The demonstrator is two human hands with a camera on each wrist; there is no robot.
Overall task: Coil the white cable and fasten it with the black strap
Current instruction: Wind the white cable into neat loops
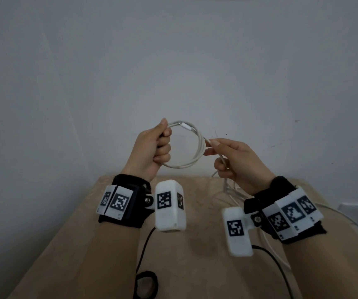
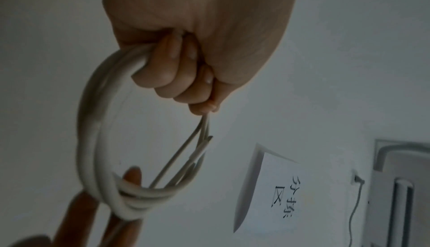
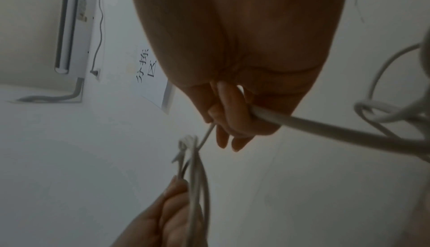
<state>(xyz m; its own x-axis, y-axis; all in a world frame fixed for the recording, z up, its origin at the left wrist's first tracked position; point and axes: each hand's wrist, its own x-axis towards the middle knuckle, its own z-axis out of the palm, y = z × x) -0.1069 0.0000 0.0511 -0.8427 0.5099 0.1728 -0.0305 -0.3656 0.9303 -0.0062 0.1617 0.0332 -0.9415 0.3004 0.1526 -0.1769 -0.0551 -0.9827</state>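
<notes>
Currently I log one white cable [image 1: 197, 145], its coil gripped in left hand [image 1: 152, 152], tail pinched by right hand [image 1: 236, 160]; one black strap [image 1: 146, 284] on table [image 1: 195, 266], cut off.

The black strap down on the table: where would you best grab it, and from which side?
Judging from the head view, pinch the black strap on its upper band from above. It lies flat in a loop on the table, so that band is exposed. Both hands are full now.

Loose cable [image 1: 230, 188] (tangled) clutters table [image 1: 195, 244]
</notes>
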